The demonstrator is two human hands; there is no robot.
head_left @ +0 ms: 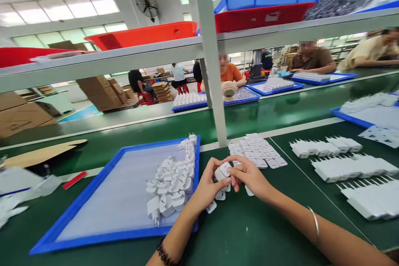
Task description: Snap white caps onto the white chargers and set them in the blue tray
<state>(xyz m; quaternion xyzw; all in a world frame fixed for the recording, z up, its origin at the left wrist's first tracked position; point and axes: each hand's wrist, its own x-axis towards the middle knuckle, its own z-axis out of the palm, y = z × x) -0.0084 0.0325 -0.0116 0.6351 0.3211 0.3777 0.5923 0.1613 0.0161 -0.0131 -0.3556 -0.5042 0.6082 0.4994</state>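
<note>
My left hand (209,185) is wrapped round a small white adapter (223,169) above the green table. The fingers of my right hand (249,176) press on the same adapter from the other side. Below and between the hands lie a few white square pieces (220,195), partly hidden by them. Just beyond, rows of flat white pieces (254,149) lie on the table. To the left, a blue-rimmed tray (102,178) holds several white plug adapters (174,183) along its right side.
White adapters with pins (330,168) stand in rows at the right. A metal post (215,70) rises behind the hands to a shelf with red trays (146,35). A red strip (75,180) and plastic wrap lie left. People sit across the line.
</note>
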